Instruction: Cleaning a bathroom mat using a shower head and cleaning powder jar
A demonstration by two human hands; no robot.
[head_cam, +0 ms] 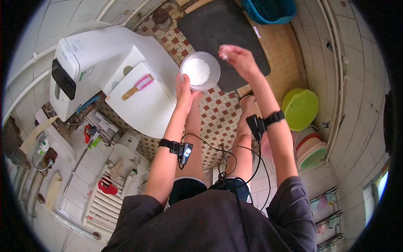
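My left hand [186,94] grips the near left side of a round, clear plastic tub [215,70], thumb over its rim. White powder [196,71] lies in the tub as a clumped mound. To the right of the tub, apart from it, my right hand [239,60] is raised with its fingers bunched together. White powder shows at those fingertips. Left of the tub, a brush [138,87] with a wooden handle, pink edging and pale bristles lies on the flat white surface [141,113] of a bathroom fixture.
A black phone [64,79] rests against the white fixture's raised end [91,50]. Ahead, a dark mat [220,25] covers part of the tiled floor [217,110]. A blue basin [270,14], a lime-green basin [300,108] and buckets [311,154] stand right. Cables [234,151] hang between my arms.
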